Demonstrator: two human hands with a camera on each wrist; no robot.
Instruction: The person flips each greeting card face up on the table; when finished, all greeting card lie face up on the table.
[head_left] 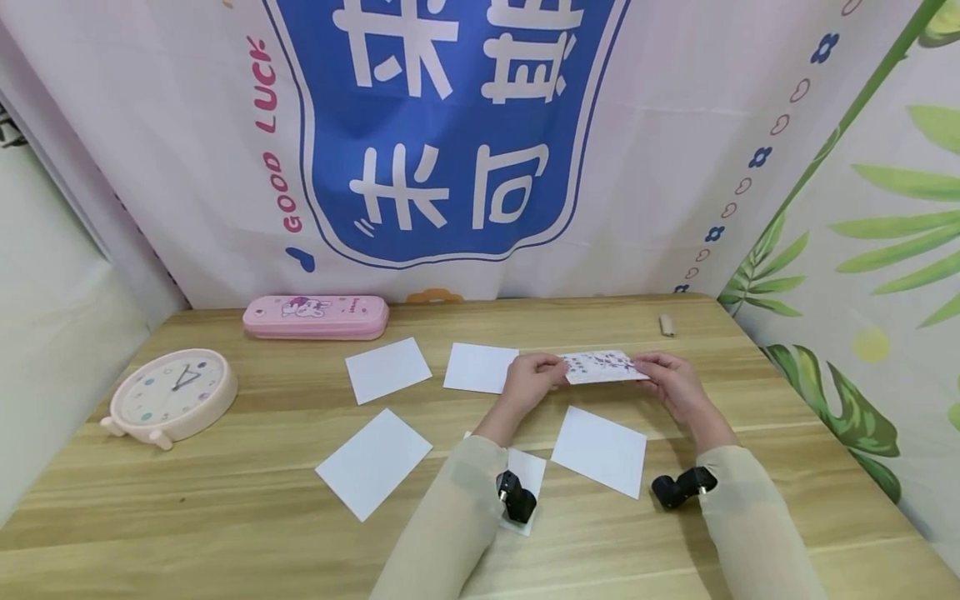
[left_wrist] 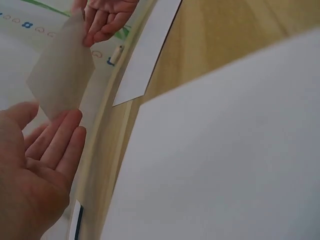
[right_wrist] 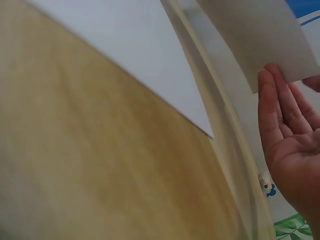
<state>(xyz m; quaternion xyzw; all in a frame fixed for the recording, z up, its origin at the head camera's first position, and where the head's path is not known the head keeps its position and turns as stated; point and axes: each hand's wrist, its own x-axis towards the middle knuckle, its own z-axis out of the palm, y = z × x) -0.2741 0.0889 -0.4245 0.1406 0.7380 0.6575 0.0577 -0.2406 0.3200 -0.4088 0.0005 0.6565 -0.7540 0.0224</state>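
Between both hands is a card (head_left: 600, 367) with a dark floral-looking print on its upper face, raised over the right half of the table. The left hand (head_left: 531, 379) pinches its left end between thumb and fingers. At the opposite end, the right hand (head_left: 675, 387) grips the card the same way. From below, the card's plain back (left_wrist: 65, 70) shows in the left wrist view, and the right fingers (right_wrist: 268, 97) lie under its edge in the right wrist view. Nearest the hands, a white card (head_left: 600, 451) lies flat below them, and another white card (head_left: 482, 367) lies beside the left hand.
More white cards lie on the wooden table (head_left: 247, 517): one at back left (head_left: 387, 370), one in front of it (head_left: 375, 463), one partly under the left sleeve (head_left: 528, 471). A pink pencil case (head_left: 317, 317), a round clock (head_left: 174, 394) and a small beige object (head_left: 667, 325) stand around them.
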